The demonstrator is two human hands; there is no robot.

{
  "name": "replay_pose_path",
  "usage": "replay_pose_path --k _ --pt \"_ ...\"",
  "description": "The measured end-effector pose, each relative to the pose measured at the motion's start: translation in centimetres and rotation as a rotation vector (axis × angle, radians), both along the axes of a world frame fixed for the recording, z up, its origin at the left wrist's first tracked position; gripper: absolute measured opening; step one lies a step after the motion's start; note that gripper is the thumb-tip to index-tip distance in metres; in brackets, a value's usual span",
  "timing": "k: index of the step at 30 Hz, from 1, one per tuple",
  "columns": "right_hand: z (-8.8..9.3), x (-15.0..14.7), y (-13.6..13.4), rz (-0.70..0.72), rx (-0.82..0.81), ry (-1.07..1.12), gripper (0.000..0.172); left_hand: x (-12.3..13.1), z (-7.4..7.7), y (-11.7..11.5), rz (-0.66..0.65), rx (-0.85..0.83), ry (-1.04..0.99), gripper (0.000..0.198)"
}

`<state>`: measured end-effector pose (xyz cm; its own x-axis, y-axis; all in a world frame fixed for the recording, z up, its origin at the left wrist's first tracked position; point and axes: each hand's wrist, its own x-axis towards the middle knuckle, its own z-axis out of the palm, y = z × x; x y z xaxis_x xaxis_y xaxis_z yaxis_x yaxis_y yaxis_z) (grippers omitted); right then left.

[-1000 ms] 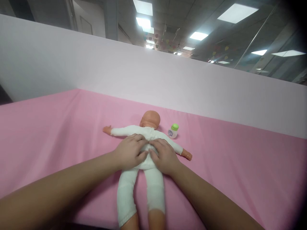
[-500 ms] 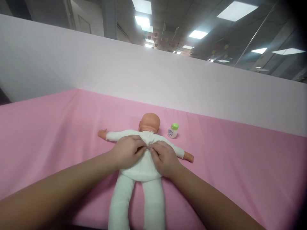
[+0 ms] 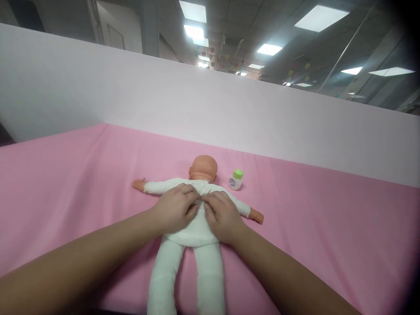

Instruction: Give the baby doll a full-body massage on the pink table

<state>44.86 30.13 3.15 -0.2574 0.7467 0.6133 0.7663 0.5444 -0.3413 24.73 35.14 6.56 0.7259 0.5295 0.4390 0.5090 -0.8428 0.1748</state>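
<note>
A baby doll [image 3: 193, 236] with a white cloth body lies stretched out on a pink cover, the back of its head [image 3: 204, 168] turned up and its arms spread sideways. Both my hands rest on its upper back, close together near the midline. My left hand [image 3: 177, 208] is bent at the fingers, with the fingertips on the cloth and the thumb apart below. My right hand [image 3: 225, 215] mirrors it, fingertips almost meeting the left ones. Neither hand visibly lifts anything. Beside the doll's head, to the right, stands a small clear bottle [image 3: 235, 181] with a green cap.
The pink cover [image 3: 311, 227] spreads out on both sides of the doll. Behind it rises a pale, smooth panel [image 3: 210, 109]. Above the panel, ceiling lights [image 3: 321, 18] and a glass surface show.
My fingers have straightened slightly on the doll's back, and the cloth between them looks less bunched. The doll and bottle have stayed in place; the view shifts a little.
</note>
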Motion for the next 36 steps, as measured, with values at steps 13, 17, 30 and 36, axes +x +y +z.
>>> replay_pose_path --k 13,17,30,36 --pt "-0.02 0.05 -0.02 -0.039 -0.003 -0.045 0.032 0.19 -0.22 0.21 0.024 -0.019 0.005 0.026" --pt "-0.07 0.02 -0.01 -0.046 0.007 -0.047 0.035 0.18 -0.39 0.25 0.033 0.010 0.012 0.027" --pt "0.00 0.04 0.03 -0.053 0.013 -0.057 0.038 0.18 -0.32 0.00 0.052 0.059 0.030 0.027" --pt "-0.05 0.08 0.16 -0.060 -0.025 -0.075 0.034 0.20 -0.18 0.32 0.040 -0.001 0.056 0.031"
